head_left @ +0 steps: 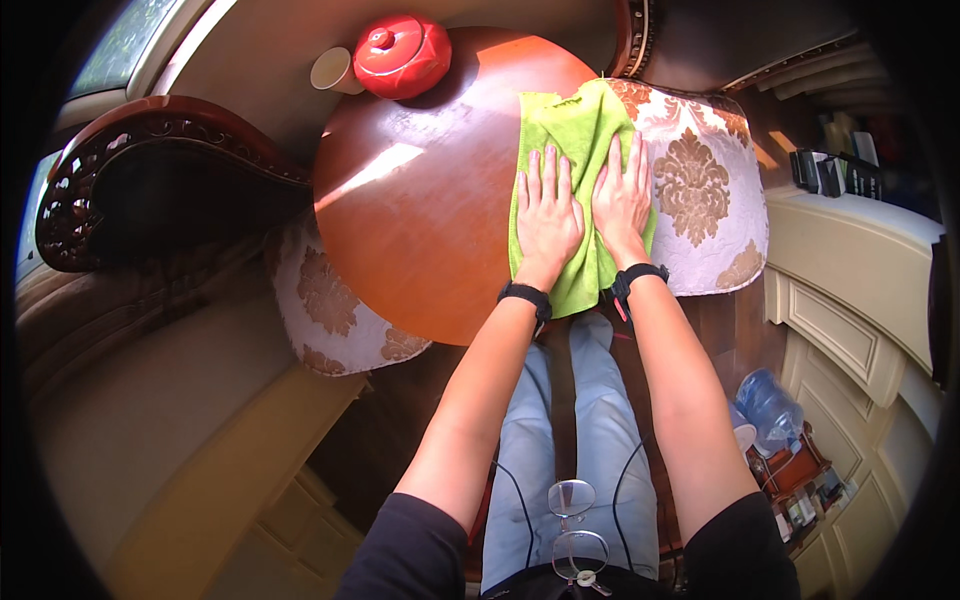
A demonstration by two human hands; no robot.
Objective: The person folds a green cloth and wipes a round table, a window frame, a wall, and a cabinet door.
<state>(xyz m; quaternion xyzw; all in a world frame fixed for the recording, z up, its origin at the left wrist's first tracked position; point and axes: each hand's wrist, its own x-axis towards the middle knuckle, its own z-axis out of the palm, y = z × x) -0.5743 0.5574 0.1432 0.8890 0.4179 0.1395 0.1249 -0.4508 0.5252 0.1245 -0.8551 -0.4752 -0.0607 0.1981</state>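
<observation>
A lime-green cloth (570, 125) is spread over the right side of a round, reddish-brown wooden table (420, 240), its near end hanging past the edge. Flat on the cloth lies my left hand (550, 215), fingers stretched out and pointing away from me. Close beside it, my right hand (622, 200) also presses down on the cloth with straight fingers, near the table's right edge. Neither hand is closed around anything. Both wrists wear black bands.
A red lidded pot (402, 60) and a pale cup (334, 70) stand at the table's far left. Patterned cushioned seats (700, 200) flank the table, and a carved dark chair back (170, 180) rises at left. A blue water bottle (770, 410) sits at lower right.
</observation>
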